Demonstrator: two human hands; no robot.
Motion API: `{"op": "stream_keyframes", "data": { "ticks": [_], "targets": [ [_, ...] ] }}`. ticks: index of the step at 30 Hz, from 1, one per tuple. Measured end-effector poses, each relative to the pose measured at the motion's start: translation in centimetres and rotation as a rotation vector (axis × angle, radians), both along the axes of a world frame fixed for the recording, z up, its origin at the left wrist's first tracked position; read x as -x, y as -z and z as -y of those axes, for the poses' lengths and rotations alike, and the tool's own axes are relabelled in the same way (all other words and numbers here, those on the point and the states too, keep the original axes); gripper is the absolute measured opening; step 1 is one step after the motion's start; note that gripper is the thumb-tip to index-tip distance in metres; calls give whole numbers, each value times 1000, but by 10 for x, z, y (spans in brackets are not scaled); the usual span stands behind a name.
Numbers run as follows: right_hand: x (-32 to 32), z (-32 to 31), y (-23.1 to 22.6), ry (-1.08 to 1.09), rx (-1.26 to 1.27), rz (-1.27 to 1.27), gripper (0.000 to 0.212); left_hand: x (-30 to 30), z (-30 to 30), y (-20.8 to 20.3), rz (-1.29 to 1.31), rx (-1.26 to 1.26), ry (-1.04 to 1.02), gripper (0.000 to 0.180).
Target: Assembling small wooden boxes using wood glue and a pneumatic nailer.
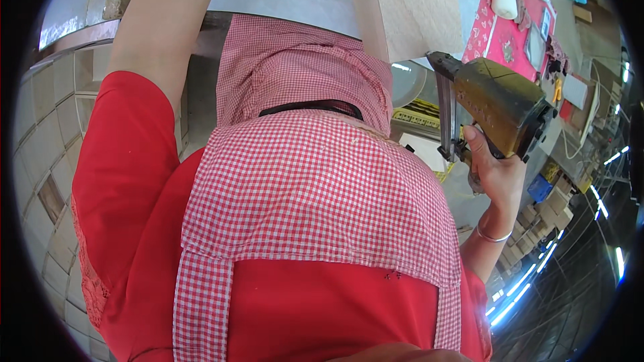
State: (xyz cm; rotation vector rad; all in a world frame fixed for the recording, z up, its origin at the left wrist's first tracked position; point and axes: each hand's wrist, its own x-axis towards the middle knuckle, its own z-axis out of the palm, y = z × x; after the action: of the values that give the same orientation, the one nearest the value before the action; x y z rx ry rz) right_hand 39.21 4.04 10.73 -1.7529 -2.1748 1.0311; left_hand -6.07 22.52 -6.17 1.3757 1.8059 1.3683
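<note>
"What are you gripping?"
"My right hand is curled around a bulky yellow-brown and black nail gun, its nose right by a flat, pale wooden board."
"And your left hand?"
"Out of view; I can't tell its state."

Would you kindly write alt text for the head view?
A person in a checked apron grips a brown nail or staple gun in the right hand, its nose near a wooden board; the left hand is out of view.
</note>
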Motion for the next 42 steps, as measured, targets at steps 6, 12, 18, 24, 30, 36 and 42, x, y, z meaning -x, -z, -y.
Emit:
{"op": "stream_keyframes", "data": {
  "ticks": [6, 12, 18, 24, 30, 36, 42],
  "targets": [
    [-3, 9, 7, 0, 0, -74, 29, -6, 3, -3, 5, 2, -23, 22],
    [2, -5, 6, 3, -88, -135, 25, -9, 45, 4, 89, -68, -220, 25],
    [-26, -40, 5, 186, -147, -41, 20, -72, 182, -17, -113, -46, -431, 41],
    [-54, -51, -4, 327, -27, -10, 26, -128, 231, -65, -607, -23, -59, 42],
    [-54, -39, -9, 350, -10, -48, 21, -170, 150, -66, -1012, -293, 277, 59],
    [-51, -34, -7, 325, 29, -39, 23, -179, 123, -95, -872, 140, 642, 54],
    [-49, -32, -4, 350, 39, -70, 23, -179, 123, -96, -924, -90, 529, 53]
  ]
}}
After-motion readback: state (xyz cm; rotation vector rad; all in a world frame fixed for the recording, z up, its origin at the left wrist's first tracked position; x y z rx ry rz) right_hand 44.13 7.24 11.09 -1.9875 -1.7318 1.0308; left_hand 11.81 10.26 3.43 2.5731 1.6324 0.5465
